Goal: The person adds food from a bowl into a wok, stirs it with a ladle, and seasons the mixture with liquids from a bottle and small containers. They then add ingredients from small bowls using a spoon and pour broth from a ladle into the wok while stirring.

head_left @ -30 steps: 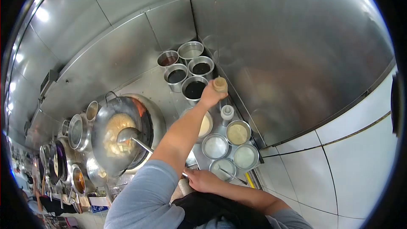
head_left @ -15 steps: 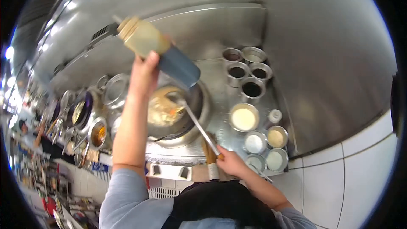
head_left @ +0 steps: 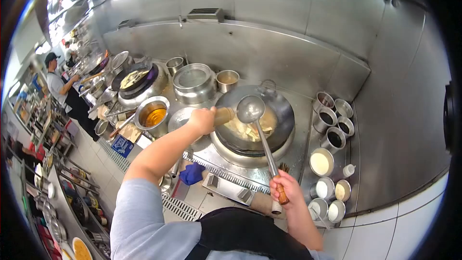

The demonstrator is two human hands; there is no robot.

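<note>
My left hand [head_left: 202, 119] is closed around a squeeze bottle; its tan end [head_left: 224, 116] points right, towards the ladle bowl, and my fingers hide most of its body. My right hand [head_left: 287, 188] grips the wooden handle of a long metal ladle [head_left: 263, 139]. The ladle's bowl hangs over the wok [head_left: 284, 120], where pale pieces of food [head_left: 248, 130] lie in light liquid. Whether anything flows from the bottle cannot be made out.
Metal cups of dark liquid [head_left: 335, 137] and pale contents [head_left: 321, 162] line the right side. A lidded pot [head_left: 193, 83], a pot of amber liquid [head_left: 155, 115] and another wok [head_left: 134, 79] stand left. A person [head_left: 60, 84] works farther off.
The bottle has come down from high above the wok and turned towards the ladle bowl. The ladle has lifted out of the food. My view has swung left and shows more of the kitchen.
</note>
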